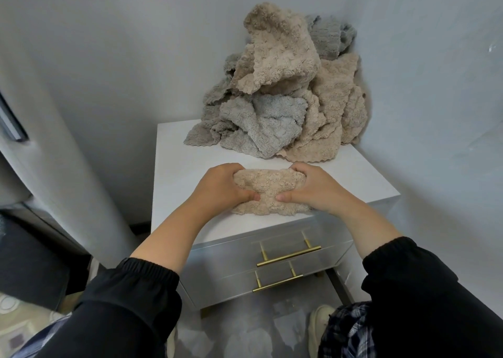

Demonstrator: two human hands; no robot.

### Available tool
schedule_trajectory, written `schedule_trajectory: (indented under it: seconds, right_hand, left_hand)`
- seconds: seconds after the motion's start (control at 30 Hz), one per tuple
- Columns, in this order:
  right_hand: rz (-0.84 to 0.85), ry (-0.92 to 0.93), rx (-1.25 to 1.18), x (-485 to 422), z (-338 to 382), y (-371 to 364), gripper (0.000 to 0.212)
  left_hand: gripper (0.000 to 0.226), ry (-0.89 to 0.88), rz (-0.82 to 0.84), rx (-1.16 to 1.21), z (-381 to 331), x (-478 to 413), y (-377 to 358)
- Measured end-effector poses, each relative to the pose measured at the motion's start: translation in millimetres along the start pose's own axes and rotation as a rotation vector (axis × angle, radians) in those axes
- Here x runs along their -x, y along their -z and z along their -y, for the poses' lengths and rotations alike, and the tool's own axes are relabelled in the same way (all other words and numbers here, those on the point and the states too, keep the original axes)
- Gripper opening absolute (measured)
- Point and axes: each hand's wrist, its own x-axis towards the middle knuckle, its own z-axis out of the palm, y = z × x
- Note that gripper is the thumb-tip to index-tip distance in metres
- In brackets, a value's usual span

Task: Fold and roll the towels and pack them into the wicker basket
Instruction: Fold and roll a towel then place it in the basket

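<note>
beige towel (268, 191) lies at the near edge of the white nightstand (177, 167) top, bunched into a fat roll set crosswise in front of us, with a flat tail of cloth showing under it toward the front edge. our left hand (220, 186) grips the left end and our right hand (313, 188) grips the right end. the fingers curl over the top of the roll, and the thumbs (249, 195) press into its near side, almost meeting in the middle.

we judge that we are mid-roll. to do it well we want even pressure from both hands so the roll does not go cone-shaped, and the ends squared so no layer creeps out sideways. the plush pile is springy and will likely loosen if we let go, so we turn in short bites and pin the roll with the thumbs each time. the tail sits right at the table edge — easy for it to slip over and drag.

the heap of towels (277, 90) waits at the back of the top, slumped into the wall corner. it is beige, grey and pale blue-grey, all loose and unfolded.

as for containers, the wicker basket is not in view, so we cannot tell what it holds. the upper drawer (231, 254) and lower drawer (217, 284), each with a brass bar handle, look closed, and what is inside them is hidden.
</note>
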Motion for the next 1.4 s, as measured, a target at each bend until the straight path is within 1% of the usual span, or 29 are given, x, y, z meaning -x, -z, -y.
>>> schedule_trajectory:
  seconds: [0.03,0.1,0.17,0.27,0.3,0.37,0.43,0.47,0.53,0.67,0.73,0.77,0.83,0.93,0.97,1.03,1.1,1.13,1.27,1.3,1.37,1.4]
  right_hand:
    - [-0.03,-0.005,-0.024,0,1,0,0.086]
    - [-0.069,0.009,-0.08,-4,1,-2,0.073]
    - [-0.119,0.022,-0.138,-5,3,-10,0.06]
    - [-0.258,0.027,-0.231,-7,4,-22,0.053]
    - [-0.282,0.024,-0.3,-7,6,-23,0.048]
    - [-0.309,0.013,-0.403,-5,10,-22,0.032]
    - [-0.34,-0.001,-0.447,0,12,-23,0.022]
    - [-0.361,-0.005,-0.46,2,14,-24,0.022]
    - [-0.399,0.008,-0.468,7,17,-26,0.032]
    - [-0.483,0.009,-0.49,11,30,-27,0.068]
    - [-0.557,0.022,-0.478,14,43,-25,0.091]
    - [-0.589,0.036,-0.482,16,47,-23,0.097]
    - [-0.627,0.058,-0.497,18,57,-17,0.095]
    - [-0.688,0.057,-0.506,23,79,-4,0.092]
    - [-0.706,0.071,-0.489,24,85,-2,0.088]
    - [-0.735,0.091,-0.453,19,97,11,0.071]
    - [-0.752,0.132,-0.429,13,108,24,0.048]
    - [-0.762,0.152,-0.418,8,113,31,0.04]
    - [-0.816,0.224,-0.361,-40,137,67,0.029]
    - [-0.827,0.246,-0.345,-51,142,72,0.032]
    - [-0.853,0.266,-0.331,-86,156,88,0.054]
    - [-0.867,0.259,-0.326,-101,160,94,0.059]
  left_hand:
    - [0.039,0.014,0.011,0.041,0,-1,1]
    - [0.032,0.029,0.022,0.148,3,-3,3]
    - [0.03,0.034,0.009,0.237,5,-5,3]
    - [0.031,0.04,-0.041,0.332,8,-5,1]
    - [0.031,0.043,-0.059,0.373,8,-5,0]
    - [0.03,0.036,-0.091,0.439,7,-4,-3]
    - [0.03,0.027,-0.11,0.448,2,-2,-5]
    - [0.031,0.031,-0.114,0.451,0,-1,-6]
    - [0.032,0.052,-0.111,0.493,-4,-1,-7]
    - [0.033,0.084,-0.107,0.627,-16,3,1]
    - [0.034,0.075,-0.115,0.685,-25,7,8]
    - [0.034,0.062,-0.121,0.726,-31,11,12]
    - [0.034,0.03,-0.153,0.792,-43,14,20]
    - [0.023,0.003,-0.22,0.843,-62,14,29]
    - [0.021,0.005,-0.239,0.829,-67,12,31]
    - [0.019,-0.006,-0.29,0.79,-80,4,41]
    - [0.02,-0.05,-0.337,0.738,-93,-5,54]
    - [0.021,-0.077,-0.363,0.703,-99,-12,61]
    - [0.013,-0.207,-0.513,0.533,-114,-63,95]
    - [0.013,-0.231,-0.544,0.505,-116,-72,101]
    - [0.016,-0.267,-0.59,0.476,-123,-106,116]
    - [0.018,-0.274,-0.604,0.466,-128,-118,122]
